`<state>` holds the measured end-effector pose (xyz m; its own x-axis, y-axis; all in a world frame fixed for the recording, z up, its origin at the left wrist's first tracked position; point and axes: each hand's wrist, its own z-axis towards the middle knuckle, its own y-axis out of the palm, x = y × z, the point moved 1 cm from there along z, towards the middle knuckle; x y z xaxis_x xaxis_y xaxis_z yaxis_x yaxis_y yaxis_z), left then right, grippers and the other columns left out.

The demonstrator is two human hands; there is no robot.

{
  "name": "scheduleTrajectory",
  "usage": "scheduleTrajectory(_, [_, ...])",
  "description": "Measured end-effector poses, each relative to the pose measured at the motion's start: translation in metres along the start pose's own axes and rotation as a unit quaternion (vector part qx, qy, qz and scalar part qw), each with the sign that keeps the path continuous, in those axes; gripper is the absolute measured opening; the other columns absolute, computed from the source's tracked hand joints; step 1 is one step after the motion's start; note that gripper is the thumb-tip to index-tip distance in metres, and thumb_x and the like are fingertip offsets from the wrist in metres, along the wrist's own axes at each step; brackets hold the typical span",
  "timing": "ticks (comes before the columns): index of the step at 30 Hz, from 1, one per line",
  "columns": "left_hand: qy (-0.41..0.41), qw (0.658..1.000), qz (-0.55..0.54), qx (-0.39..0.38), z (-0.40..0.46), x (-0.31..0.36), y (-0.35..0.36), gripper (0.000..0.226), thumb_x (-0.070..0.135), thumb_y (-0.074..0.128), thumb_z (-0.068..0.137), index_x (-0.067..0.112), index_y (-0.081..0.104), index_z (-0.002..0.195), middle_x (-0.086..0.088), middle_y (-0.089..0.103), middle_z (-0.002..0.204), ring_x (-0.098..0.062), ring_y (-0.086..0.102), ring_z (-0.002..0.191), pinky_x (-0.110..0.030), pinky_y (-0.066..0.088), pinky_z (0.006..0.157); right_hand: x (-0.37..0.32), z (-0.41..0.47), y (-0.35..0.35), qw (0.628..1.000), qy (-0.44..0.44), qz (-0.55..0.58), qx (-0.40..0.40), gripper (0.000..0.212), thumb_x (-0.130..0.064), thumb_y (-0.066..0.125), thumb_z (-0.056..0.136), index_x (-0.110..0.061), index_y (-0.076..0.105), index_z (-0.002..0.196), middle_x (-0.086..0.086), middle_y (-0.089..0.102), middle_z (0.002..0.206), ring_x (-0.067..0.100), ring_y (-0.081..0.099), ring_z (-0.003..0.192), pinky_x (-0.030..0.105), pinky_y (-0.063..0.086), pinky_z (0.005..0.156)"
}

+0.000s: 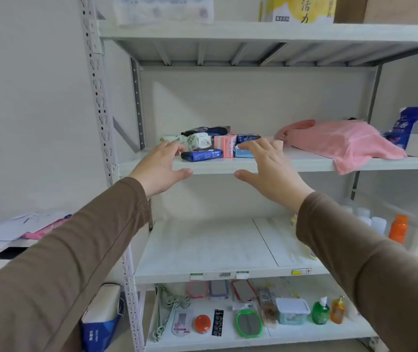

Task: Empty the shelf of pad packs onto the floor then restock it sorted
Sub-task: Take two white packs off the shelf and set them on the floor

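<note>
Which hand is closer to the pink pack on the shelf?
The right hand. Its fingers reach just right of the pink pack, by the light blue one. The left hand is farther off on its left, beyond the dark blue pack.

- The right hand (270, 168) is covering part of the light blue pack (243, 152).
- The top edge is cutting off the yellow bag (301, 8) and the cardboard box (393, 8).
- The pack (201, 155) print is showing too small to read.

Bright, even light; wide-angle bending at edges, slightly soft.
</note>
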<state>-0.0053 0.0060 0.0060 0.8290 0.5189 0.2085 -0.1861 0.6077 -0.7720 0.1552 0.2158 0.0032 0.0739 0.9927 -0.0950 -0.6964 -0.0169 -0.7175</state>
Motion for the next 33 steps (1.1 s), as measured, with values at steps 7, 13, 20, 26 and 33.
scheduleTrajectory(7, [-0.024, 0.999, 0.024, -0.004, 0.063, -0.053, 0.028, 0.055, 0.044, 0.065, 0.09, 0.019, 0.048, 0.136, -0.001, 0.048, 0.133, -0.019, 0.046, 0.123, -0.035, 0.038, 0.104, 0.029, 0.064, 0.058, 1.0, 0.014, 0.002, -0.015, 0.06, -0.048, 0.06, 0.092, -0.023, 0.043, 0.144, 0.0, 0.048, 0.136, 0.024, 0.041, 0.123, 0.04, 0.039, 0.1])
scheduleTrajectory(13, [-0.018, 0.999, 0.027, 0.01, 0.116, -0.116, 0.049, 0.053, 0.044, 0.064, 0.091, 0.015, 0.05, 0.133, -0.002, 0.049, 0.133, -0.02, 0.046, 0.124, -0.036, 0.039, 0.103, 0.043, 0.129, 0.108, 1.0, 0.019, 0.006, -0.013, 0.057, -0.045, 0.06, 0.093, -0.022, 0.045, 0.143, -0.001, 0.048, 0.138, 0.024, 0.039, 0.127, 0.037, 0.036, 0.103])
scheduleTrajectory(20, [-0.022, 1.0, 0.005, 0.002, 0.177, -0.187, 0.076, 0.049, 0.045, 0.059, 0.092, 0.016, 0.051, 0.132, -0.001, 0.051, 0.129, -0.02, 0.046, 0.122, -0.039, 0.039, 0.104, 0.051, 0.195, 0.164, 0.999, 0.022, 0.002, -0.024, 0.054, -0.045, 0.057, 0.095, -0.024, 0.044, 0.143, -0.001, 0.049, 0.135, 0.022, 0.037, 0.128, 0.036, 0.036, 0.103])
scheduleTrajectory(26, [-0.016, 1.0, 0.02, -0.01, 0.226, -0.224, 0.104, 0.05, 0.044, 0.06, 0.093, 0.016, 0.05, 0.133, -0.003, 0.05, 0.127, -0.021, 0.045, 0.122, -0.04, 0.039, 0.104, 0.069, 0.253, 0.206, 0.999, 0.016, -0.006, -0.031, 0.053, -0.052, 0.054, 0.094, -0.026, 0.046, 0.14, -0.002, 0.05, 0.136, 0.022, 0.041, 0.125, 0.04, 0.039, 0.102])
scheduleTrajectory(33, [-0.025, 0.998, 0.05, -0.018, 0.28, -0.258, 0.12, 0.049, 0.044, 0.057, 0.095, 0.019, 0.048, 0.136, -0.003, 0.048, 0.132, -0.02, 0.043, 0.124, -0.039, 0.038, 0.104, 0.095, 0.315, 0.243, 0.999, -0.04, -0.014, -0.032, 0.054, -0.057, 0.047, 0.096, -0.026, 0.046, 0.14, -0.001, 0.052, 0.133, 0.02, 0.046, 0.12, 0.038, 0.042, 0.099])
